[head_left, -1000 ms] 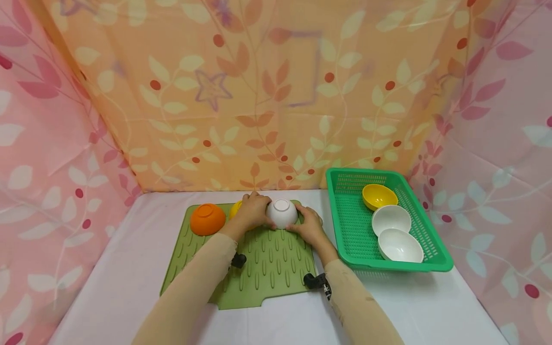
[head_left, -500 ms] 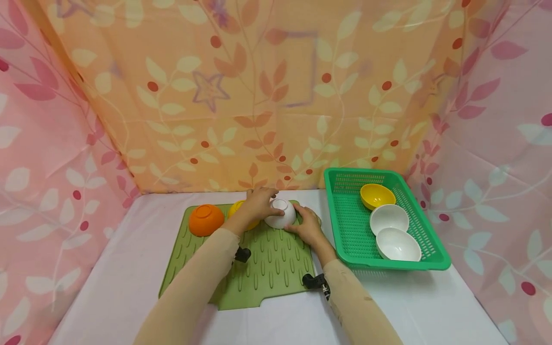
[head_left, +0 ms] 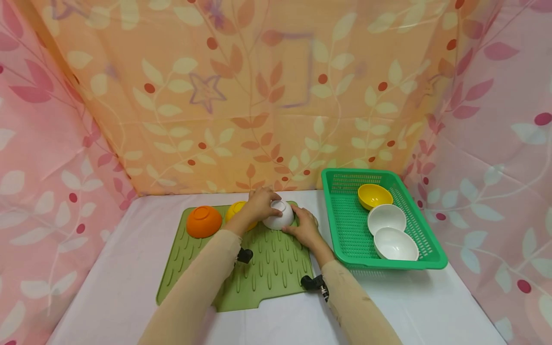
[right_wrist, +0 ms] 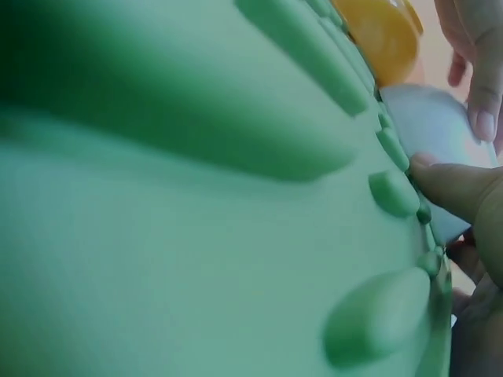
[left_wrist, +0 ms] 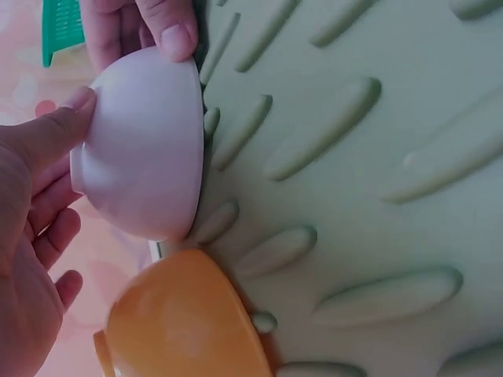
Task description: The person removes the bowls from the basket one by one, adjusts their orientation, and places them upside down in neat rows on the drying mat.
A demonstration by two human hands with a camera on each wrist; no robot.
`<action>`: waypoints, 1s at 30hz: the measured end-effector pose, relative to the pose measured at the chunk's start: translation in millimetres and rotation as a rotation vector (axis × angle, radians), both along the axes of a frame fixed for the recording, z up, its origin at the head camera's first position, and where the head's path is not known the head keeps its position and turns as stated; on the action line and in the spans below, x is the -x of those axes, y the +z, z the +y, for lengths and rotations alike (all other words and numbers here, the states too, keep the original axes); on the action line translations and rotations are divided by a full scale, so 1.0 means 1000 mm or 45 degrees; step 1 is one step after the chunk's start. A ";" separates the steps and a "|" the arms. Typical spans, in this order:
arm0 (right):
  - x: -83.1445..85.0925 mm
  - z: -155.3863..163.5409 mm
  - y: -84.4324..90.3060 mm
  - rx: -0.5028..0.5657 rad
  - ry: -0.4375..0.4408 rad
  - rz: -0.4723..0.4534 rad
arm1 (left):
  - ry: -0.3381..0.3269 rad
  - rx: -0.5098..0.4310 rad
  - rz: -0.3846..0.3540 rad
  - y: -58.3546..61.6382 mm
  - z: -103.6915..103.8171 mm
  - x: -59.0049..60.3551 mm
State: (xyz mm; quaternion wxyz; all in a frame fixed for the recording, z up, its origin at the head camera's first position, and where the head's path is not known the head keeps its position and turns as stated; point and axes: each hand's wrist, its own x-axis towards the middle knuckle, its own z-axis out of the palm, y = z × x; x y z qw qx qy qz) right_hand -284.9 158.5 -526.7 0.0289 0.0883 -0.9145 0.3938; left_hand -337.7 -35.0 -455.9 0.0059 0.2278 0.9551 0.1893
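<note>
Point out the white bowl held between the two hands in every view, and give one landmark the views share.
Head: white bowl upside down at the mat's far edge, centre.
Left wrist: upper left.
Right wrist: right edge, pale sliver behind a fingertip.
Shared landmark: the ribbed green mat.

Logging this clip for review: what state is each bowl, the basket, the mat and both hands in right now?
White bowl: upside down, tilted on the mat, held by both hands.
Orange bowl: upside down on the mat.
Yellow bowl on mat: upside down, partly hidden.
Green basket: holds three upright bowls.
Drying mat: flat on the table.
Left hand: grips the white bowl.
Right hand: touches the bowl's side.
</note>
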 end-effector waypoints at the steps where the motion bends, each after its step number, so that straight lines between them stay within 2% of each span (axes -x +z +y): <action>1: -0.001 -0.001 0.000 -0.024 0.007 0.013 | -0.004 0.000 0.003 0.000 0.000 0.000; 7: -0.016 -0.015 0.013 -0.137 0.020 0.071 | 0.005 -0.041 -0.017 -0.002 0.000 -0.001; 17: -0.068 -0.029 0.069 -0.266 0.103 0.137 | -0.008 -0.053 -0.006 -0.005 -0.001 0.001; 24: -0.096 0.003 0.117 -0.279 0.230 0.241 | -0.015 -0.082 -0.046 -0.006 -0.002 0.000; 27: -0.098 0.028 0.141 -0.302 0.246 0.238 | -0.017 -0.087 -0.046 -0.005 -0.003 -0.001; 30: -0.092 0.057 0.162 -0.330 0.217 0.192 | -0.025 -0.098 -0.053 -0.003 -0.003 -0.002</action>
